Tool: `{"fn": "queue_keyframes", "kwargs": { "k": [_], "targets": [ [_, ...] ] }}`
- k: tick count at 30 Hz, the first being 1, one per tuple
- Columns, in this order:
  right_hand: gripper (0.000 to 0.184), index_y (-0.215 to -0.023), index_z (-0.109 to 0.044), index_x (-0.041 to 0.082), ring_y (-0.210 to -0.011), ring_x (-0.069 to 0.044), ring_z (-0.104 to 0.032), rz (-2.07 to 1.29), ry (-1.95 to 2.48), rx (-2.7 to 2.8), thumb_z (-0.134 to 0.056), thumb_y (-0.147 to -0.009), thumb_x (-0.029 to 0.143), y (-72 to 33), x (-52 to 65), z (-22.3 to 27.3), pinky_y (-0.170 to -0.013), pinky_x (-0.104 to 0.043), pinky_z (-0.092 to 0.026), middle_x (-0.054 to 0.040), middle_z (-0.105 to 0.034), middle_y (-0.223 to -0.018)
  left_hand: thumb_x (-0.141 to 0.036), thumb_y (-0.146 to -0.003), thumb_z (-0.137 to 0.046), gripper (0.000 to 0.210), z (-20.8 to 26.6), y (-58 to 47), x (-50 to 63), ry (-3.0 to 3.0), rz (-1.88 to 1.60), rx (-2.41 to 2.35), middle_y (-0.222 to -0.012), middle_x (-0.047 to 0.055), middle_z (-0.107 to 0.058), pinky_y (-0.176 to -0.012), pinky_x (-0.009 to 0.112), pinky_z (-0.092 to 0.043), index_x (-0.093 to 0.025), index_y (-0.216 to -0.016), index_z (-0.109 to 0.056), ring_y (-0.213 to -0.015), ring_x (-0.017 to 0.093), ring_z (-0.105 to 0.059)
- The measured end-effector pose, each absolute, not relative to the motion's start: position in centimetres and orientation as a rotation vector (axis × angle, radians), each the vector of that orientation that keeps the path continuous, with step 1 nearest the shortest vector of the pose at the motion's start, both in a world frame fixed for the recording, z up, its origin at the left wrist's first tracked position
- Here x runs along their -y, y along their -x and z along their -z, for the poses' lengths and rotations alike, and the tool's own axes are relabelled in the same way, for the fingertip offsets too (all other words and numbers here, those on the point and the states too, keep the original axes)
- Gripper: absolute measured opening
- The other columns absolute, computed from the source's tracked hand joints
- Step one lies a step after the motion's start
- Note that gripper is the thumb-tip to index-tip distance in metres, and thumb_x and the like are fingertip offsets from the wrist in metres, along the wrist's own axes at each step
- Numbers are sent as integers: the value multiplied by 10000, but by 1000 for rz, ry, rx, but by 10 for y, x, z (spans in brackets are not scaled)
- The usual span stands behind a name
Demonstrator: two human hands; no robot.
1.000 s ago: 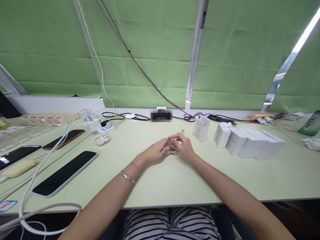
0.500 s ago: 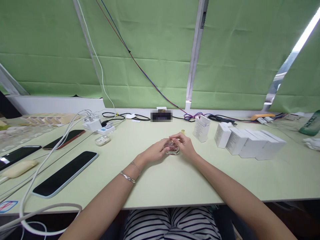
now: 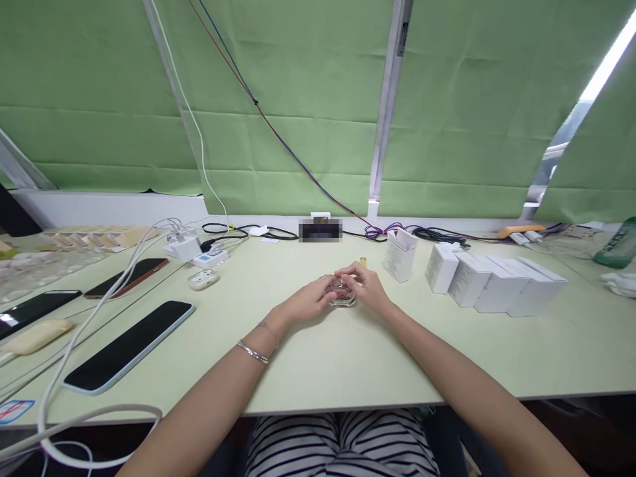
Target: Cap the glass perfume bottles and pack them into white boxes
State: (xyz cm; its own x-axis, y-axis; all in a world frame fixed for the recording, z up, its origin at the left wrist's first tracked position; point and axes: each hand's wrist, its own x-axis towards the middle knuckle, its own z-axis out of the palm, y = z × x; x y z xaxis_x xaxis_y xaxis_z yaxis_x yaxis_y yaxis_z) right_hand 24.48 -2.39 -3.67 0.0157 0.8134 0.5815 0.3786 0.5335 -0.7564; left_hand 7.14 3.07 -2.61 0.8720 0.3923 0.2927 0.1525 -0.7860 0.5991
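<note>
A small, squat perfume bottle (image 3: 342,299) of clear glass with a pinkish inside lies between my hands at the middle of the table. My left hand (image 3: 314,297) wraps its fingers around the left side of the bottle. With bent fingers, my right hand (image 3: 366,285) pinches at the bottle's gold-coloured top, and the fingertips hide most of that part. Just behind the right hand stands a small yellow-gold cap (image 3: 363,262). An open white box (image 3: 400,256) with raised flaps is to the right of the cap.
Several white boxes (image 3: 489,286) stand in a row on the right. Phones (image 3: 130,346), a white earbud case (image 3: 203,279), a charger cluster (image 3: 185,246) and loose white cables are on the left. Dark cables (image 3: 440,235) run along the back edge, near a green bottle (image 3: 616,245).
Almost nothing differs. Both hands keep their hold at the bottle, with only a slight shift of the right fingers and of the camera view.
</note>
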Motion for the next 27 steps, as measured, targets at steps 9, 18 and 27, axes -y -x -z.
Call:
{"fn": "queue_keyframes", "kwargs": {
  "k": [9,18,27],
  "targets": [
    [146,-880,-593,195,-904,-164,-609,-355,1039,1706,-534,-782,285,-255,19,36,-746,-336,-510,-50,-654,-940,-461,-882,-343,429,25,-72,-29,-2466,-555,-421,-1125,97,-559,-846,348,-431,-184,-1199,-429,-978,224,-539],
    [120,-822,-605,197,-830,-177,-612,-76,1038,1824,-490,-791,211,-254,24,28,-769,-374,-488,-63,-657,-863,-451,-887,-338,430,27,-72,-31,-2473,-566,-415,-1138,111,-557,-845,356,-432,-175,-1203,-426,-981,229,-544],
    [88,-767,-611,197,-758,-160,-614,-214,1126,1751,-536,-753,241,-253,23,23,-729,-337,-483,-31,-667,-803,-435,-888,-352,431,30,-71,-33,-2464,-572,-416,-1146,117,-554,-841,361,-429,-175,-1227,-412,-987,226,-543]
  ]
}}
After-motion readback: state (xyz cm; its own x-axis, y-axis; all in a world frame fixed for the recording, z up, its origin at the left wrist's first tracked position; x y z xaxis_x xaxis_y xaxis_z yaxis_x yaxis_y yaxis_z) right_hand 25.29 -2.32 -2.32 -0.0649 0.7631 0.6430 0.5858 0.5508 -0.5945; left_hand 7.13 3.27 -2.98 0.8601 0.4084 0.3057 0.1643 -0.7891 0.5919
